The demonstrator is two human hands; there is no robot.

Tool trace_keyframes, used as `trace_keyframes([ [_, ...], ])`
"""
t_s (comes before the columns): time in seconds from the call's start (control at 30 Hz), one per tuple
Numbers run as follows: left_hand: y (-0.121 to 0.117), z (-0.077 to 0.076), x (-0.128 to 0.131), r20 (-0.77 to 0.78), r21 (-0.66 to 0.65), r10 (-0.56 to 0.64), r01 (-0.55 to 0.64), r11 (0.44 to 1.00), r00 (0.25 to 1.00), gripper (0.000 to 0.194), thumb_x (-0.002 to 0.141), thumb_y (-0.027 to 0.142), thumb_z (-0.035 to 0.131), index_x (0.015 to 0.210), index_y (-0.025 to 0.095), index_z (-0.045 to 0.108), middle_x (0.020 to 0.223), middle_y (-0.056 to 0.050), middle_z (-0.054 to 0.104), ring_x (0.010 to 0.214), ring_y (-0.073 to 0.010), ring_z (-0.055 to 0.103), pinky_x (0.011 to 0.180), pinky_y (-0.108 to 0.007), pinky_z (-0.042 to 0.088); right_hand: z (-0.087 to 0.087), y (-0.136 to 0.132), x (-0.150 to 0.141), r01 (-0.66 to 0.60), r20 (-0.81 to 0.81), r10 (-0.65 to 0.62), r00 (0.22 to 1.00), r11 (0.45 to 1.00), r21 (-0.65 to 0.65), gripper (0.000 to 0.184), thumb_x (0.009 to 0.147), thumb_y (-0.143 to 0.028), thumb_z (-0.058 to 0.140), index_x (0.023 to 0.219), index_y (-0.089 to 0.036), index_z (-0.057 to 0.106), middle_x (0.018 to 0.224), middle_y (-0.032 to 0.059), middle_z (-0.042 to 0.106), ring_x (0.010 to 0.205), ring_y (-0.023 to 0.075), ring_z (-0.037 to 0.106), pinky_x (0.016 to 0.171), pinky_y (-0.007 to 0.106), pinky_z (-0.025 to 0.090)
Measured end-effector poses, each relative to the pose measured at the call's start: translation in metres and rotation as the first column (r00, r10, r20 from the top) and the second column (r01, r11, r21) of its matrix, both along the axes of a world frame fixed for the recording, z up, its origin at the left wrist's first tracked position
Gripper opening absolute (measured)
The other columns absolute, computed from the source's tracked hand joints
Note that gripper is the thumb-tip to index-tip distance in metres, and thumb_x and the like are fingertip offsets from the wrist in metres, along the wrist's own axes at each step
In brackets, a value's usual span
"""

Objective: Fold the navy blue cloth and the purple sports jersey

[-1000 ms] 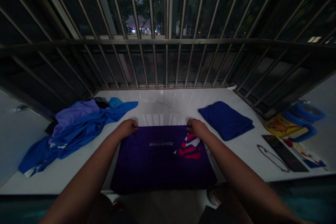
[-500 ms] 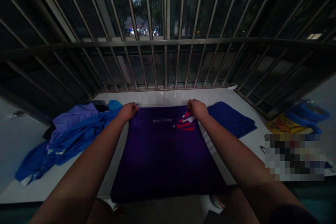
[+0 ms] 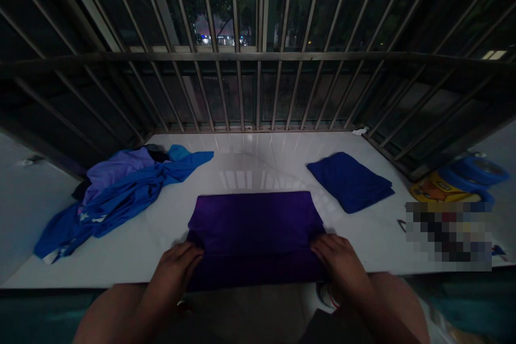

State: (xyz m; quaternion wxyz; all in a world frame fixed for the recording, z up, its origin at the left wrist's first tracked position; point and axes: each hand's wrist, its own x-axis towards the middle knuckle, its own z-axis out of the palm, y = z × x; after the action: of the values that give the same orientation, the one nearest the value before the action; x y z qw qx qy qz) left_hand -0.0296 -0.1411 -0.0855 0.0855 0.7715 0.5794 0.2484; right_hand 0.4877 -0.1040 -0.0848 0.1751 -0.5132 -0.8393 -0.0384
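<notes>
Apparently folding purple cloth (image 3: 256, 226) at lower centre, pinching opposite edges with fingers of left hand (image 3: 172, 270) and right hand (image 3: 343, 264); calls for even tension.

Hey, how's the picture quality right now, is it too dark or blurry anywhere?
Head view: dim overall, so folds in the purple cloth barely show; bar reflections streak the white ledge; the left hand and right hand look slightly soft; wide-angle stretching toward the edges; a pixelated block hides items at right.
</notes>
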Motion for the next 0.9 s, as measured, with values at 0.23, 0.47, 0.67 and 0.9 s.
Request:
trace_keyframes([
  [0.23,-0.025,-0.026,-0.006,-0.130,0.049,0.048,-0.042,0.998,0.990,0.036,0.102,0.038,0.054,0.124,0.037,0.082,0.116,-0.008,0.082,0.103,-0.0329,0.078,0.092,-0.051,0.066,-0.014,-0.022,0.002,0.045,-0.032,-0.048,0.998,0.994,-0.097,0.031,0.111,-0.033,0.052,0.121,-0.029,0.081,0.118,0.0101,0.083,0.106,0.0285,0.076,0.095,0.042,0.057],
  [0.47,-0.008,-0.004,0.002,-0.154,-0.066,0.005,-0.015,0.998,0.988,0.028,0.106,0.035,0.057,0.117,0.031,0.082,0.113,-0.007,0.083,0.100,-0.0299,0.078,0.095,-0.047,0.061,-0.002,-0.013,-0.008,0.087,0.060,-0.079,0.995,0.986,-0.140,0.030,0.111,-0.032,0.056,0.129,-0.032,0.079,0.118,0.0081,0.082,0.104,0.0277,0.073,0.091,0.040,0.052],
  [0.67,0.038,0.007,0.008,-0.146,-0.062,0.027,-0.036,0.997,0.989,0.029,0.106,0.036,0.054,0.115,0.025,0.080,0.115,-0.011,0.082,0.105,-0.0314,0.076,0.100,-0.046,0.056,0.019,0.024,-0.034,0.183,0.125,-0.158,0.980,0.957,-0.225,0.030,0.112,-0.029,0.052,0.126,-0.026,0.078,0.120,0.0089,0.080,0.108,0.0261,0.071,0.097,0.036,0.050],
  [0.9,0.116,0.046,0.012,-0.081,-0.277,0.052,-0.072,0.958,0.995,0.020,0.095,0.033,0.062,0.099,0.024,0.079,0.098,-0.006,0.083,0.094,-0.0266,0.076,0.086,-0.035,0.056,0.043,0.092,-0.048,0.230,0.147,-0.200,0.969,0.947,-0.224,0.024,0.109,-0.026,0.056,0.116,-0.024,0.078,0.110,0.0086,0.080,0.100,0.0240,0.072,0.085,0.032,0.047],
])
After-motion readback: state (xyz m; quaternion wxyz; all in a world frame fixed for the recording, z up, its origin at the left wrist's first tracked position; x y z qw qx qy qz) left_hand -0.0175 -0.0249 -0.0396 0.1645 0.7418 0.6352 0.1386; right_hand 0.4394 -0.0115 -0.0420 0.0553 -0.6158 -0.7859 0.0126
